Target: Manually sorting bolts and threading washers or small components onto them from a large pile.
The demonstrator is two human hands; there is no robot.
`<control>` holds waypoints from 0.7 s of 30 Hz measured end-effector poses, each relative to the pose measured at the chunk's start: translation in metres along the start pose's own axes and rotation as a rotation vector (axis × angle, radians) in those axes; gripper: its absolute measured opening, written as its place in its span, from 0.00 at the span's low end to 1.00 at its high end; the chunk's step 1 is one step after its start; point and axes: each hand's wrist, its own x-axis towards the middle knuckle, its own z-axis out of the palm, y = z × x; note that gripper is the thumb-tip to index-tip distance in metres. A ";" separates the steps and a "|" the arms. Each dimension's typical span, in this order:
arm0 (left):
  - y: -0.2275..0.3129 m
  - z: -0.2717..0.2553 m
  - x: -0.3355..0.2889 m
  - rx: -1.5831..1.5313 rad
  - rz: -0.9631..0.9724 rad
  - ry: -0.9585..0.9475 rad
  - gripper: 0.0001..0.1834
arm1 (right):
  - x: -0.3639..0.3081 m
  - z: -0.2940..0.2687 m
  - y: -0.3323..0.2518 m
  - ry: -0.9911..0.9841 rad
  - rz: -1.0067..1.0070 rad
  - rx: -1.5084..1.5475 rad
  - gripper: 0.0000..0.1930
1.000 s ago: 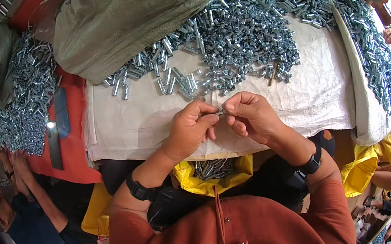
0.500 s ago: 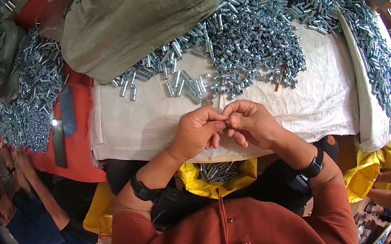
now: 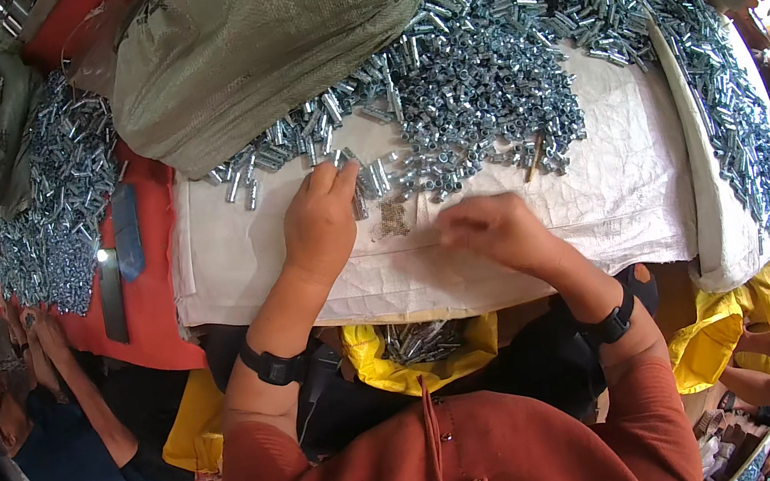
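Note:
My left hand (image 3: 318,226) reaches to the near edge of the loose metal parts, its fingertips closed at a short silvery metal sleeve (image 3: 339,158). More bright sleeves (image 3: 379,178) lie just right of those fingers. Over the white sheet (image 3: 293,259), my right hand (image 3: 495,232) hangs with bent fingers, smeared by motion, so its grip cannot be made out. Beyond it spreads a heap of small nut-like metal pieces (image 3: 484,101). Between my hands, a small worn patch (image 3: 392,219) shows in the sheet.
A large olive sack (image 3: 267,49) bulges over the far left of the table. A yellow-lined container (image 3: 424,371) with metal parts sits below the table edge. More metal parts (image 3: 52,211) cover a red sheet (image 3: 165,223) at left, where a person (image 3: 74,426) works. Others are at right.
My hands have parted from where they met over the sheet. The left went forward and left to the sleeves; the right shifted slightly right.

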 end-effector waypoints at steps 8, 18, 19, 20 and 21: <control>0.006 0.000 -0.002 0.069 0.011 0.079 0.20 | 0.011 -0.002 0.025 0.336 -0.220 -0.795 0.06; 0.019 -0.023 -0.003 -1.541 -0.909 -0.162 0.14 | 0.001 0.012 0.006 0.216 0.137 0.567 0.09; 0.021 -0.021 -0.005 -1.542 -0.911 -0.165 0.14 | 0.000 0.013 0.002 0.155 0.259 0.771 0.10; 0.025 -0.019 -0.008 -1.638 -0.895 -0.205 0.11 | -0.001 0.015 -0.002 0.092 0.383 0.974 0.11; 0.029 -0.017 -0.010 -1.733 -0.878 -0.246 0.08 | -0.002 0.018 -0.006 0.076 0.412 1.093 0.11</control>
